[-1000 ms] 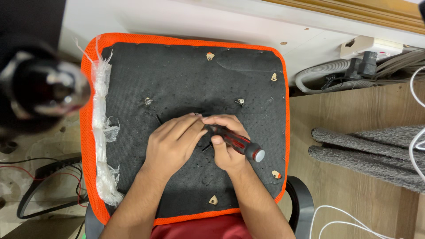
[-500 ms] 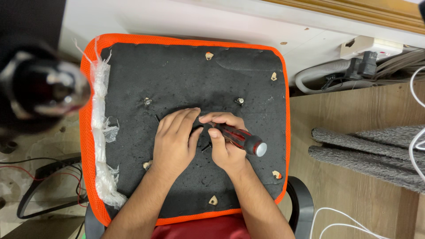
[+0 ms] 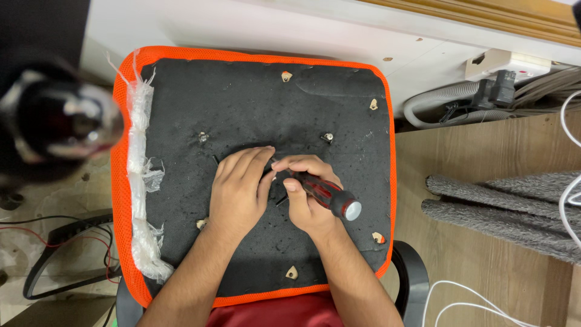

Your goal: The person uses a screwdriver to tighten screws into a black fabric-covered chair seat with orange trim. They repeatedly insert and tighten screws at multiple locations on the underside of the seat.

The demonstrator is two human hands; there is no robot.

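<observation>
An upturned seat cushion point(image 3: 339, 103), black underneath with an orange mesh border, carries everything. Frayed white plastic wrap point(image 3: 140, 181) runs along its left edge, small metal fittings point(image 3: 327, 137) dot the middle, and pale tabs point(image 3: 286, 76) sit near its far, right and near edges. Both hands rest at its centre, the left hand point(image 3: 239, 191) flat on the black surface, the right hand point(image 3: 305, 197) gripping a red-and-black screwdriver point(image 3: 327, 195).

Screwdriver point(image 3: 324, 195) – red-and-black handle, grey cap at butt end; lies slanted, butt toward seat's right edge and near side, tip end toward seat centre, tip hidden under fingers. Gripped in right hand.

Upturned seat cushion point(image 3: 254, 91) – black felt underside, orange mesh border, lying flat; torn clear plastic strip along left edge; small holes near rim with pale material showing, metal fittings nearer centre.
</observation>
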